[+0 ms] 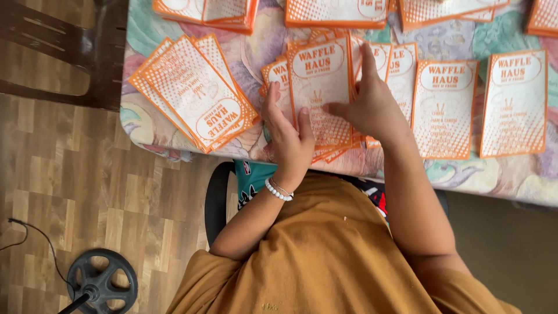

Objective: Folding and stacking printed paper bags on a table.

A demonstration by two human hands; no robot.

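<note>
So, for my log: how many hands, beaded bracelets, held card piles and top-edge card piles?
Hands: 2, left hand, right hand
Beaded bracelet: 1
Held pile: 1
Top-edge piles: 4
Total: 8

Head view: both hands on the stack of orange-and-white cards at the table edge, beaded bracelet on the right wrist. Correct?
Not quite. The head view shows the beaded bracelet on the left wrist, not the right. The rest holds: the left hand and the right hand are both on the stack of orange-and-white cards at the table edge.
</note>
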